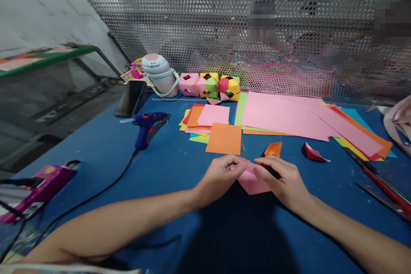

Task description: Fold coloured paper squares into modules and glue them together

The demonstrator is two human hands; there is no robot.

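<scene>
A folded piece of pink paper (253,183) is held between my two hands, just above the blue table. My left hand (221,174) pinches its left edge between thumb and fingers. On the opposite side, my right hand (284,180) grips the paper the same way. Behind my right hand lies a folded orange paper piece (273,149), partly hidden by the fingers. A folded red and pink paper piece (314,153) rests farther right. Just beyond my left hand is a flat orange paper square (224,138).
A blue glue gun (146,128) trails a cord to a purple power strip (45,186). Behind are a phone (131,98), a flask (160,76), paper cubes (210,85) and pink sheets (282,113). Scissors (382,199) lie right. A perforated metal screen (205,17) borders the table.
</scene>
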